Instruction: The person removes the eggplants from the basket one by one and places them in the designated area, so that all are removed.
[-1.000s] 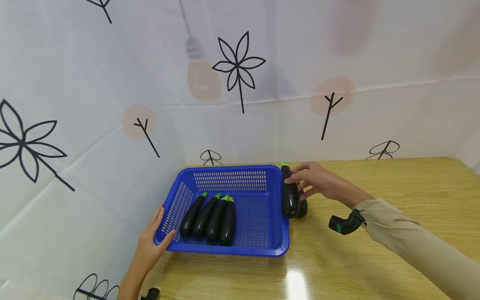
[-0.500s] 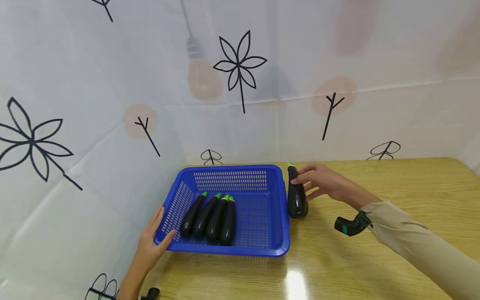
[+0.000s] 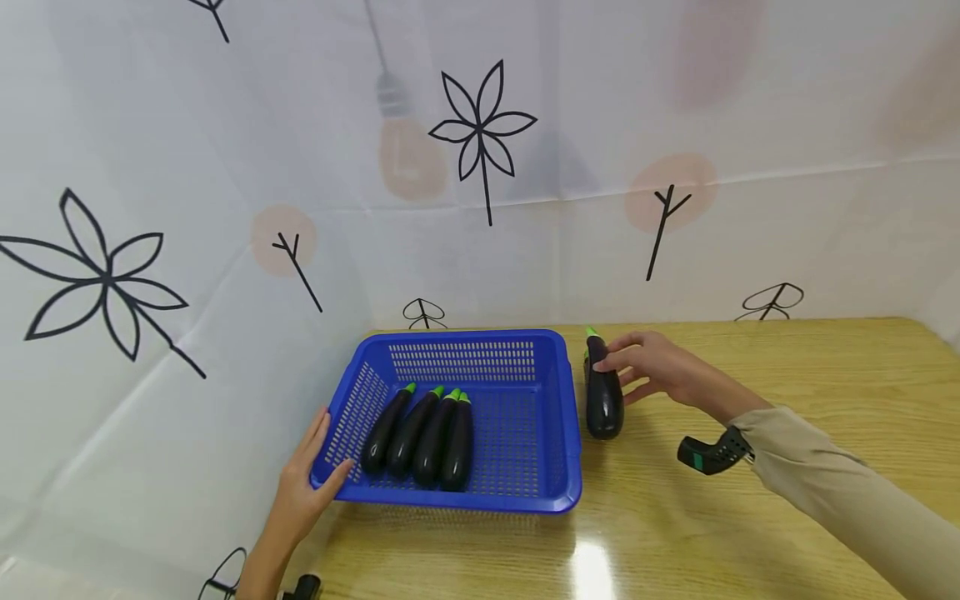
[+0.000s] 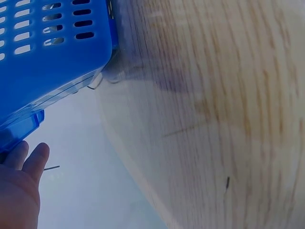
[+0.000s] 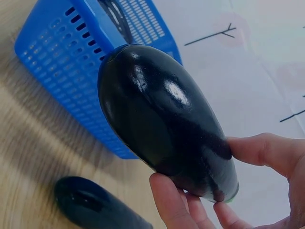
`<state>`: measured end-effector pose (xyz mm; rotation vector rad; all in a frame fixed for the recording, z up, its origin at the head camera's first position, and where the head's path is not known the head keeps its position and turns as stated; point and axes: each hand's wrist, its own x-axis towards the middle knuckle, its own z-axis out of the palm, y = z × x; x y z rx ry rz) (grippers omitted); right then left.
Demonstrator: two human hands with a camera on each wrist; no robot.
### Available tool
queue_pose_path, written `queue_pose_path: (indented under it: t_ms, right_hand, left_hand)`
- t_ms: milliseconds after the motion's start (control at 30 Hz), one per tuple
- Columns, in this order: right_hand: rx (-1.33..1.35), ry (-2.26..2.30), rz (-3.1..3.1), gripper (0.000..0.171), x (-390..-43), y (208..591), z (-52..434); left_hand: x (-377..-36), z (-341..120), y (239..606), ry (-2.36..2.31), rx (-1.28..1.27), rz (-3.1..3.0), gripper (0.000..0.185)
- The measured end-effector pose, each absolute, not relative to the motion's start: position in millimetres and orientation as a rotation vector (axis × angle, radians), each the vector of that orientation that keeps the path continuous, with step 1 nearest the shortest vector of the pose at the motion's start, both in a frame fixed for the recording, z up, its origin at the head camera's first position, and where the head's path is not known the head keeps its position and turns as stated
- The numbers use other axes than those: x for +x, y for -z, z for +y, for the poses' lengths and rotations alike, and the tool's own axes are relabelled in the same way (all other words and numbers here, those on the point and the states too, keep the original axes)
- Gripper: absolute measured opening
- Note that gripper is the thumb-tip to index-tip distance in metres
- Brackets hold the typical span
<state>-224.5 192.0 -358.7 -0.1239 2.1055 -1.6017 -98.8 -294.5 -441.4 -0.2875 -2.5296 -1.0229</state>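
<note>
A glossy dark eggplant (image 3: 604, 407) with a green stem cap is held above the table, just right of the blue plastic basket (image 3: 480, 502). My right hand (image 3: 660, 371) grips it, thumb on one side and fingers on the other, as the right wrist view shows. Below it, a second eggplant (image 5: 90, 200) lies on the wood; from the head it is mostly hidden behind the held one. My left hand (image 3: 300, 487) rests against the basket's near left corner, its fingers fairly straight along the side and its thumb over the front rim. Several eggplants (image 3: 431, 442) lie side by side inside the basket.
The basket stands on a light wooden table (image 3: 787, 392), close to the left wall. A white cloth (image 3: 570, 250) with plant drawings hangs behind and to the left. Bare tabletop stretches out at the right.
My right hand has moved a little to the right with the eggplant, away from the basket's right rim. The left hand and the basket have stayed in place.
</note>
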Motion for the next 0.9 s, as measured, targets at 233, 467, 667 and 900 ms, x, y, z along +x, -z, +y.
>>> queue_pose_path:
  t_ms: [233,467,667,900]
  right_hand:
    - [-0.137,1.592,2.107,0.068,-226.7,365.0,196.9]
    - [-0.143,1.566,2.126,0.071,-229.0,371.3,200.9]
    - [-0.152,1.556,2.144,0.072,-230.9,376.6,205.3]
    - [-0.139,1.557,2.145,0.070,-233.0,384.2,210.0]
  left_hand:
    - [-98.8,-294.7,439.9,1.011,-0.290,-2.556,0.079]
    - [-99.1,-294.9,441.0,1.005,-0.298,-2.540,0.077]
    - [-99.2,-295.5,443.4,1.007,-0.294,-2.531,0.078]
    - [-99.8,-295.6,445.4,1.002,-0.290,-2.542,0.076]
